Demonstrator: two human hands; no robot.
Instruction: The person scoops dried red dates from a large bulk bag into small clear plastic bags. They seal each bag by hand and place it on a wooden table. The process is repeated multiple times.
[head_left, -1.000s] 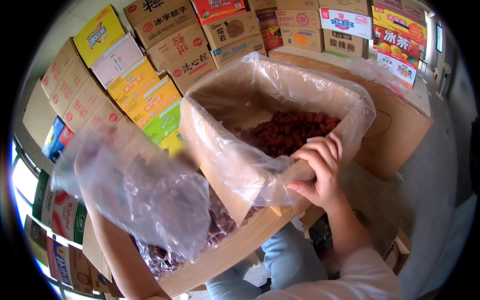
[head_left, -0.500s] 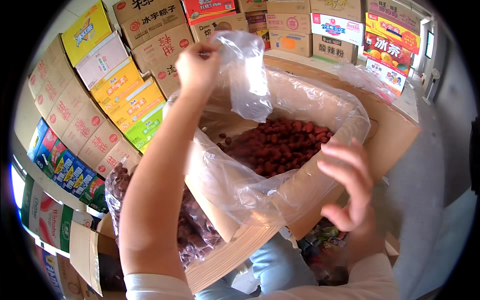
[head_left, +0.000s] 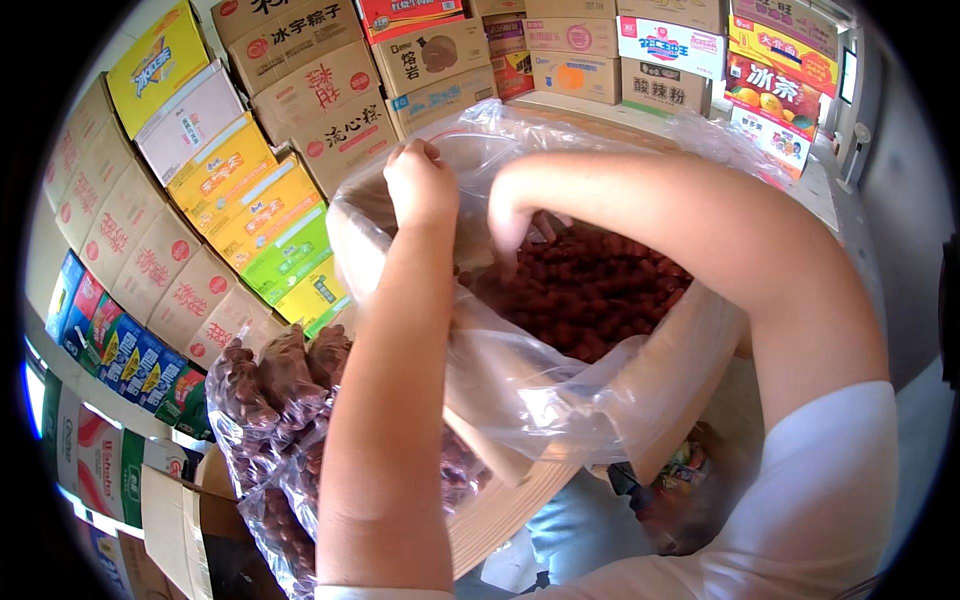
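Note:
Dark red dried dates lie in a large cardboard box lined with a clear plastic liner. Over the box's far left part, my left hand is closed in a pinch on a small clear plastic bag. My right hand reaches down into the box beside that bag, close to the dates. Its fingers are blurred and partly hidden, so their grip does not show. Left of the box, filled clear bags of dates are heaped together.
The box stands on a wooden surface. Stacked cartons line the left and far sides. Crumpled clear plastic lies behind the box. An open carton is at lower left, and colourful packets sit below the box's right side.
My left hand has lowered with the small bag, from above the box to its far left part. My right hand has swung from the near right side over into the box.

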